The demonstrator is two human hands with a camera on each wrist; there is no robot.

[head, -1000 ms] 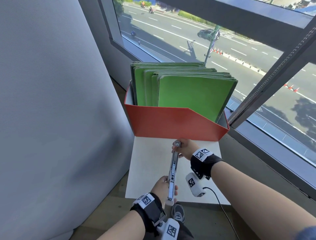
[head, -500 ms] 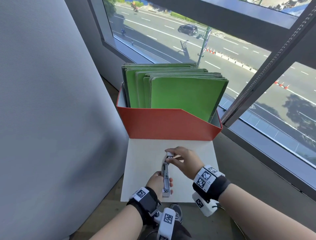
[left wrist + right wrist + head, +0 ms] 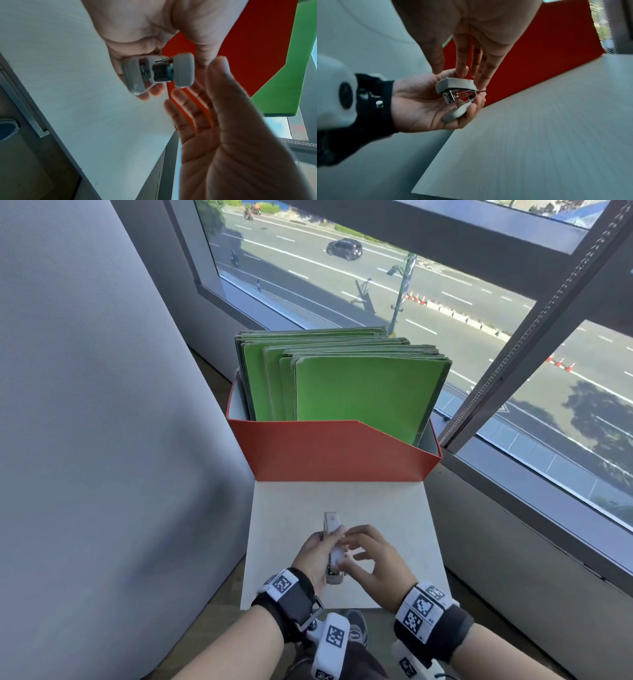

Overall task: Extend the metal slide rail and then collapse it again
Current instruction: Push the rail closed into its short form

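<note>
The metal slide rail is collapsed to a short grey-capped piece, held just above the white table. My left hand grips it from the left, with fingers curled under its lower part. My right hand is beside it on the right, its fingers straight. In the right wrist view the right fingertips touch the grey top of the rail. The left wrist view shows the rail's near end in the left hand, and the flat right hand is close by.
A red box full of upright green folders stands at the table's far edge. A grey partition rises on the left. A window sill and frame run along the right. My shoe shows below the table's near edge.
The rail was stretched out long a second ago and is now pushed together. My right hand came back toward me along it, from gripping the far end to lying flat against it.
</note>
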